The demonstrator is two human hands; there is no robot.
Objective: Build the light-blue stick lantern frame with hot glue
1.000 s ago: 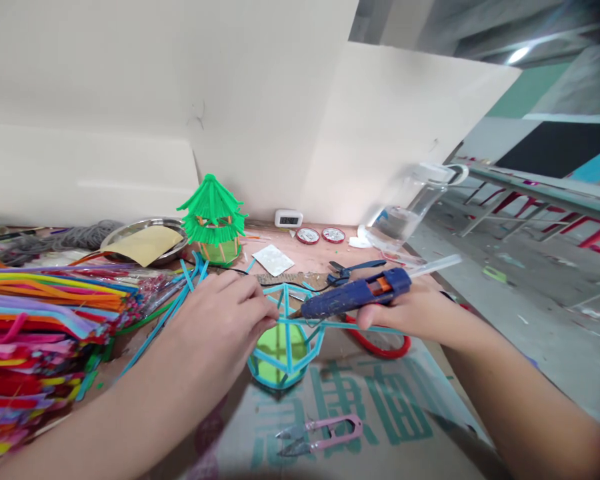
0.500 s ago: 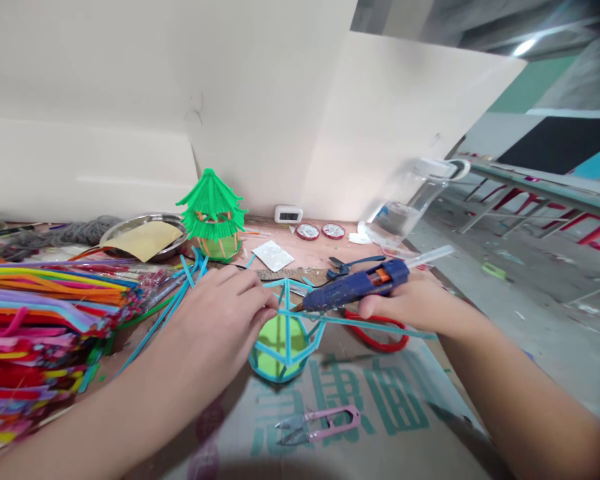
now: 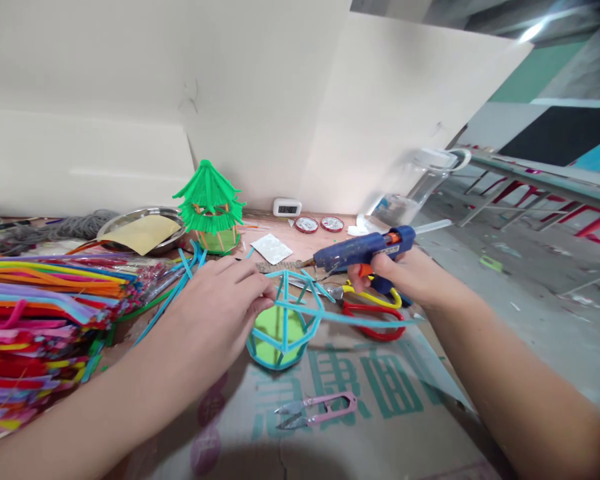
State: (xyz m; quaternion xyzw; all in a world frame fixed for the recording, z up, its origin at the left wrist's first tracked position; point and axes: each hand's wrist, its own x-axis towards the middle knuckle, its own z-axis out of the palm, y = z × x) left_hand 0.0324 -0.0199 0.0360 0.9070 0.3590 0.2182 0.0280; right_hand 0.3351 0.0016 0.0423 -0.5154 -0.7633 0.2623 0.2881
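In my right hand (image 3: pixel 403 273) is a blue hot glue gun (image 3: pixel 347 253), its nozzle pointing left, above and apart from the frame. My left hand (image 3: pixel 225 300) is closed, thumb and fingertips pinching the end of a light-blue pipe cleaner (image 3: pixel 363 318). That strip runs rightward across a small blue pipe-cleaner frame (image 3: pixel 286 347) with a green base (image 3: pixel 270 327). The frame stands upright on cardboard, its left side partly hidden by my left hand. Scissors with red and yellow handles (image 3: pixel 375 333) lie behind the strip's right part. Pink thread snips (image 3: pixel 330 407) rest in front.
Bundles of colourful pipe cleaners (image 3: pixel 45 300) fill the left side. At the back are a green-roofed model house (image 3: pixel 210 207), a metal bowl (image 3: pixel 173 243), a small digital clock (image 3: pixel 287 207), two round red-edged discs and a clear water bottle (image 3: pixel 415 190).
My right hand has lifted the glue gun up and away from the frame, leaving the scissors' yellow handle in view. My left hand keeps its pinch at the frame.
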